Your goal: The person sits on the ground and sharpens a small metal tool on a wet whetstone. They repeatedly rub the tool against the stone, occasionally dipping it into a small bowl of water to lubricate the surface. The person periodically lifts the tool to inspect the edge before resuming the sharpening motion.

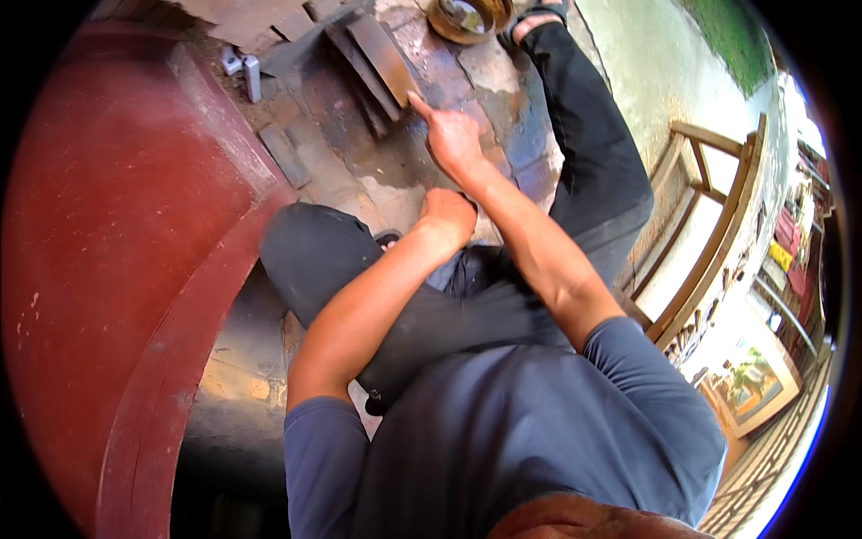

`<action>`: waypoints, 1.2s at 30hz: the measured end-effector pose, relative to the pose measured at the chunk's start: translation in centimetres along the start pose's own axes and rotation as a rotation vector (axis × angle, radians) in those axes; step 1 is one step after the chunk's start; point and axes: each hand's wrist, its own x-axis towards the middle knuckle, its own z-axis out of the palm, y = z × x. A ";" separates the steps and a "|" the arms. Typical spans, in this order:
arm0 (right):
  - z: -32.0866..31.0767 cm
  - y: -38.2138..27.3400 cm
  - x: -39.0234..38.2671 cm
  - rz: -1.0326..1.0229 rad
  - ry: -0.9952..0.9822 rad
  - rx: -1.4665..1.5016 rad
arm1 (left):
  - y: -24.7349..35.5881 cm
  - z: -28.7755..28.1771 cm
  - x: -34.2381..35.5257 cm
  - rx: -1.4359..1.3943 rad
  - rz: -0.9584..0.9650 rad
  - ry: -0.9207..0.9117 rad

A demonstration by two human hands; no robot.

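Observation:
My right hand (pixel 453 139) reaches forward with its index finger stretched out. The fingertip touches or nearly touches the near right corner of a brown flat rectangular slab (pixel 382 58). Its other fingers look folded and are partly hidden. Beside and partly under the brown slab lies a darker slab (pixel 355 67), tilted the same way. Closer to my lap, my left hand (pixel 449 216) is closed, knuckles up, near my right wrist and forearm. Whatever its fingers may hold is out of sight.
A round brown basin (pixel 437 25) with liquid stands beyond the slabs, near my right foot. A grey-white two-part object (pixel 247 72) and a small dark flat block (pixel 285 154) lie left. A red table (pixel 117 207) fills the left side; a wooden frame (pixel 718 234) stands right.

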 end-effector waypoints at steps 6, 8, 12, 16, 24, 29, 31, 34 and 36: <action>0.0 -0.2 -0.9 0.024 -0.020 -0.027 | 0.0 0.1 -0.4 -0.050 0.018 0.066; 0.2 -0.2 0.5 -0.001 0.011 -0.034 | -0.4 0.1 0.0 -0.045 -0.006 0.121; 1.0 0.0 0.8 -0.006 0.075 -0.001 | -0.3 -0.8 -0.3 -0.052 0.025 -0.015; 0.8 0.3 0.1 0.001 0.026 -0.015 | -0.1 0.6 -0.2 -0.054 0.006 0.181; 0.3 0.0 -1.0 0.009 -0.053 -0.032 | -0.3 0.4 -0.1 -0.045 0.042 0.122; 0.3 -0.2 1.2 -0.081 0.071 -0.020 | -0.2 0.3 -0.7 -0.010 0.073 0.078; 0.9 0.3 0.3 -0.062 0.070 -0.030 | -0.1 0.1 -0.3 -0.031 0.082 0.081; 0.1 -0.2 0.4 -0.012 -0.027 -0.046 | -0.8 -0.2 0.5 -0.030 0.028 0.080; 0.0 0.2 0.0 -0.012 -0.017 -0.030 | -0.4 0.0 0.0 -0.007 0.056 0.046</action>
